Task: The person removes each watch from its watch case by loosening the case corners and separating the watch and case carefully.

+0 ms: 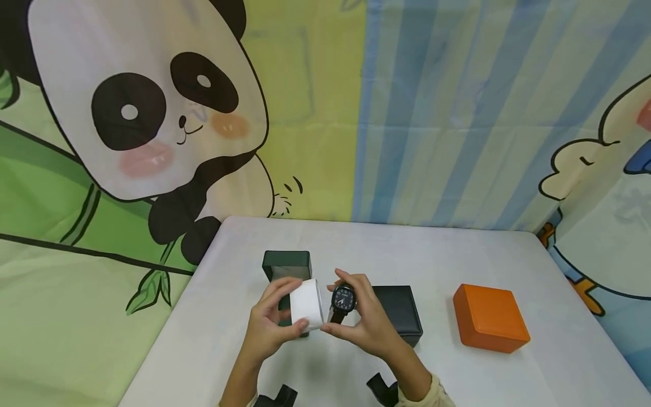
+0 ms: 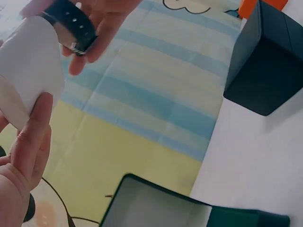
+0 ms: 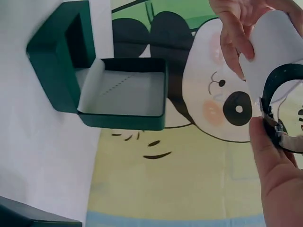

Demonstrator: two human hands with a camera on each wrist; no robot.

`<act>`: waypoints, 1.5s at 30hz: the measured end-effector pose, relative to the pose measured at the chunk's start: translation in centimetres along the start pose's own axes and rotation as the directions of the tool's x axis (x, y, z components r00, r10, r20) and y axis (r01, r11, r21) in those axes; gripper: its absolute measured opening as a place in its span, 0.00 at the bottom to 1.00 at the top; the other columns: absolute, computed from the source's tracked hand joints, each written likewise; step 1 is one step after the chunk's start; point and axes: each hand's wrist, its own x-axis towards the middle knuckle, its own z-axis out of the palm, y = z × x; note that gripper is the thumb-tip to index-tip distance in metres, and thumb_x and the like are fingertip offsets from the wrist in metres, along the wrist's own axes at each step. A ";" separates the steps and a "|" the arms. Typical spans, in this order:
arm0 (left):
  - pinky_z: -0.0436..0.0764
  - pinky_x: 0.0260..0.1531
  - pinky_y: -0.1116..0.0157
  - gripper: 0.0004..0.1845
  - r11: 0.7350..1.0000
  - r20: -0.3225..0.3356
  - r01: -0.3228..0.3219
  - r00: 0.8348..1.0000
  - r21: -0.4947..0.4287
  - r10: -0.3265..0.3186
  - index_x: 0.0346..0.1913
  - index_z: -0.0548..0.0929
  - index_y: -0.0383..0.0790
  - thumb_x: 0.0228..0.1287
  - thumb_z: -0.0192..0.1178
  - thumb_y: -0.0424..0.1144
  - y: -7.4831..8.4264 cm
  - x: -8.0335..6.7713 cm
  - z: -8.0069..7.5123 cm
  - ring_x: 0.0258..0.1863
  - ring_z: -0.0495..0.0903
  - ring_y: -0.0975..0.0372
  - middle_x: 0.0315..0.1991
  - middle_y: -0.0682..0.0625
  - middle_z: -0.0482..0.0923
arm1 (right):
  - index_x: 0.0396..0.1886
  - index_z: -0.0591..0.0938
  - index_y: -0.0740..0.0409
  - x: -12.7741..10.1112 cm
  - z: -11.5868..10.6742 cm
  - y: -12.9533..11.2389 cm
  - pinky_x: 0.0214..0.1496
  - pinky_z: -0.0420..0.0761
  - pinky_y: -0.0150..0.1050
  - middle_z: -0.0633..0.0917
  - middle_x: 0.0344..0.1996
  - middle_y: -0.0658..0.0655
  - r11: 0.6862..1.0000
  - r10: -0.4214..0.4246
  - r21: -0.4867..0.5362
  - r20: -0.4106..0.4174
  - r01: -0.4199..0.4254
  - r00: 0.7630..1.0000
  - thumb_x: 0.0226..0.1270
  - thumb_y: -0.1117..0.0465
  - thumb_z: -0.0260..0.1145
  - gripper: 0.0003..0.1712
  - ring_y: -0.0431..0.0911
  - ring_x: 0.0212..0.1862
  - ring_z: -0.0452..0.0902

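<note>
My left hand [image 1: 267, 322] grips a white watch cushion [image 1: 306, 306] between thumb and fingers. My right hand [image 1: 370, 322] pinches a wristwatch [image 1: 343, 299] with a black dial, its face towards the head camera. Close to the cushion's right side, the watch's dark strap [image 3: 279, 78] curves in a loop in the right wrist view; whether they touch I cannot tell. Behind the left hand stands a green box [image 1: 286, 259] with its lid raised. The right wrist view shows a pale lining [image 3: 135, 94] inside it.
A closed black box [image 1: 399, 311] sits just behind my right hand. Farther right is an orange box [image 1: 490, 316]. All stand on a white-covered table [image 1: 407, 254], with a cartoon-printed curtain [image 1: 315, 113] behind its far edge.
</note>
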 end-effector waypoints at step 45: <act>0.81 0.37 0.70 0.32 0.933 -0.141 0.353 0.929 0.070 -0.341 0.57 0.72 0.29 0.44 0.68 0.25 -4.3 -3.5 -4.2 0.51 0.69 0.68 0.58 0.40 0.64 | 0.59 0.73 0.56 -2.5 7.1 7.2 0.45 0.79 0.48 0.73 0.58 0.62 0.809 0.404 -0.548 0.257 -0.212 0.878 0.56 0.53 0.67 0.30 0.55 0.52 0.76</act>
